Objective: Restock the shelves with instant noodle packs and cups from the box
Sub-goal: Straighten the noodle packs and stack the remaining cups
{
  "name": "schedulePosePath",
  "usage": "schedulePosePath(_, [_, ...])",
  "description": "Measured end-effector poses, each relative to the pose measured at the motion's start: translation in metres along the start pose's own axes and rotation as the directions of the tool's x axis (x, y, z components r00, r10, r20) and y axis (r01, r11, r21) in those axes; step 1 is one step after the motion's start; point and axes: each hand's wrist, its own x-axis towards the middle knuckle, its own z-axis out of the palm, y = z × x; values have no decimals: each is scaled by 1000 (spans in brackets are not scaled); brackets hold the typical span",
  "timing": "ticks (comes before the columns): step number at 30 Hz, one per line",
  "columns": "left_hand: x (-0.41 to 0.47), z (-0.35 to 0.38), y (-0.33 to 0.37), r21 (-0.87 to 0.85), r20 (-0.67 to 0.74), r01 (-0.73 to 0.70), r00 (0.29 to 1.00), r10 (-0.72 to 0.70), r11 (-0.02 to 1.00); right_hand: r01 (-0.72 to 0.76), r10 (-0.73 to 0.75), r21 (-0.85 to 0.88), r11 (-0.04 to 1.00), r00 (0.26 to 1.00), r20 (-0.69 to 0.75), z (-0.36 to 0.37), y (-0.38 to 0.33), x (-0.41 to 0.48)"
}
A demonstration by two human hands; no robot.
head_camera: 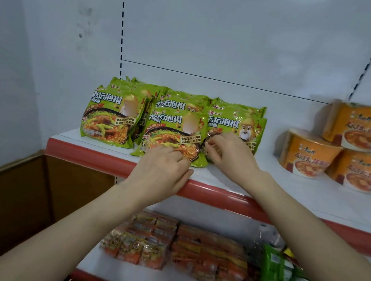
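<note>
Overhead, seen from the head camera, the red shelf strip (219, 196) serves as the marker. Beyond it to the right, three orange noodle cups (313, 153) are stacked two under one. Below it lie orange snack packs (190, 246), and to its left stands a brown box (9, 200).

Just behind the strip, green noodle packs stand in rows, leaning back, with their fronts facing outward and the print upright. They look nearly square, so no long axis shows. Each is glossy green with a noodle-bowl picture.

The left hand (164, 175) crosses the strip, its fingers curled on the middle green pack (172, 129) at the lower edge. The right hand (229, 155) pinches the right green pack (231, 122) and hides its lower part.
</note>
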Motion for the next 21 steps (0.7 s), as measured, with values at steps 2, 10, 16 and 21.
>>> schedulePosePath(2, [-5, -10, 16, -28, -3, -18, 1000, 17, 999, -25, 25, -12, 1000, 1000, -12, -13, -4, -19])
schedulePosePath(10, [-43, -40, 74, -150, -28, -73, 997, 69, 986, -181, 185, -72, 981, 982, 48, -55, -23, -99])
schedulePosePath(16, [-48, -48, 53, -90, 48, 4, 999, 0, 996, -204, 204, -6, 979, 978, 36, -58, -35, -85])
schedulePosePath(21, [-41, -39, -5, 60, 120, 66, 990, -73, 996, -184, 180, 29, 983, 980, 87, -33, -37, -41])
